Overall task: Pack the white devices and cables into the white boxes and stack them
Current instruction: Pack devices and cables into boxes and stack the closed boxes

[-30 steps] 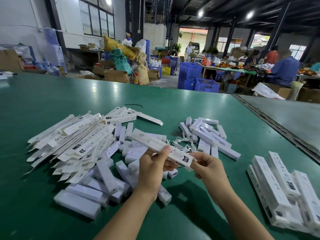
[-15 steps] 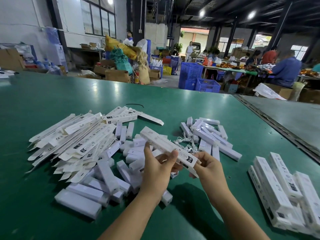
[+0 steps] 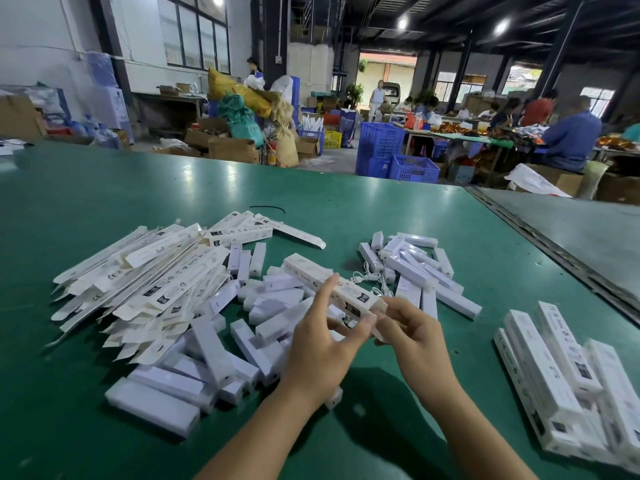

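head view: the white box [image 3: 322, 282] is held up just above the green table [image 3: 138, 188], dead centre, its long axis running from ten o'clock down to four o'clock. its near end is gripped by the right hand [image 3: 412, 337], fingers curled round it. the left hand [image 3: 322, 344] is spread fairly wide, thumb laid straight along the box's side, forefinger stretched toward that same end. a flap looks to be getting tucked shut, as a guess.

loose white devices [image 3: 221, 344] are heaped at nine o'clock of the hands, flat unfolded boxes [image 3: 145, 278] at ten o'clock, more devices [image 3: 415, 268] and a white cable [image 3: 367, 280] at one o'clock. packed boxes [image 3: 561, 382] are laid side by side at three o'clock.

risks: with only one hand curled round it, the box could be levered out of that grip if the flap is pushed hard. the contents could be shot out of the far end if that end is not closed. the flap could be creased if a cable is left proud inside.

what is inside the box cannot be seen. the flap itself is covered by fingers and smeared by blur. the packed boxes are cut off by the frame at four o'clock, so any stacking cannot be judged.
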`<state>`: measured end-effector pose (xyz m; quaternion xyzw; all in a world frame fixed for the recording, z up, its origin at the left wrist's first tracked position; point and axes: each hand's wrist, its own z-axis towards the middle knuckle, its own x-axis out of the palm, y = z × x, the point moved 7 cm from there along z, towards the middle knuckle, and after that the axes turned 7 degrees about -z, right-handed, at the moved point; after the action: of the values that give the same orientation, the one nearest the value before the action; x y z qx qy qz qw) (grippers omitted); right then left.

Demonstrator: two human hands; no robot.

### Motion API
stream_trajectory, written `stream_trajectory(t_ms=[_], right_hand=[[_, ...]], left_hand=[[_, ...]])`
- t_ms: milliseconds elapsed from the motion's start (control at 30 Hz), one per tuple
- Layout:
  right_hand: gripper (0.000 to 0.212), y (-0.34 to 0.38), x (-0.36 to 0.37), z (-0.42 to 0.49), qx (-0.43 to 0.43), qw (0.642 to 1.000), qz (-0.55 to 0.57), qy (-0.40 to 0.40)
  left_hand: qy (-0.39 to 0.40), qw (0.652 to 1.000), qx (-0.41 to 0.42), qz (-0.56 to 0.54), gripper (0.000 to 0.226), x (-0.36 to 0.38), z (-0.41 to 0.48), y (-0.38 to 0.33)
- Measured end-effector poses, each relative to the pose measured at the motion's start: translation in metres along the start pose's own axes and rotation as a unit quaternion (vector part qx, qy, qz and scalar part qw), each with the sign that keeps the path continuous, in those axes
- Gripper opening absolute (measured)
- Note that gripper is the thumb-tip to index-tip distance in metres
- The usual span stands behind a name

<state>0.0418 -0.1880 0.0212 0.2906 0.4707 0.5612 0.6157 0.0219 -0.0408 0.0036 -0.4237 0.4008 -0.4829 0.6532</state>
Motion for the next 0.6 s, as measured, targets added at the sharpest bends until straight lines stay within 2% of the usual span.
stream_trajectory(t_ms=[100,200,300,400,500,600], right_hand=[[0.015,0.012,0.006,-0.005,-0.068,0.996,-0.054,0.024],[0.035,0.013,0.000,-0.007,-0.091,0.991,-0.097,-0.014],[0.044,0.014,0.000,-0.007,-0.110,0.989,-0.099,0.015],[0.047,0.020,-0.003,-0.007,-0.143,0.980,-0.139,-0.009],[0.027,0.031,-0.005,-0.009,-0.215,0.957,-0.187,-0.053],[0.020,0.034,-0.008,-0.011,-0.239,0.945,-0.213,-0.060]], left_hand=[[-0.020,1.000,-0.014,-0.019,0.072,-0.005,0.001,0.000],[-0.026,0.999,-0.016,-0.031,0.073,-0.007,0.001,-0.003],[-0.023,0.998,-0.029,-0.041,0.067,-0.007,0.002,-0.001],[-0.008,0.999,-0.030,-0.043,0.065,-0.004,0.003,0.004],[0.012,0.999,-0.013,-0.036,0.054,0.000,0.002,0.002],[0.012,0.999,-0.002,-0.035,0.041,-0.001,0.001,0.000]])
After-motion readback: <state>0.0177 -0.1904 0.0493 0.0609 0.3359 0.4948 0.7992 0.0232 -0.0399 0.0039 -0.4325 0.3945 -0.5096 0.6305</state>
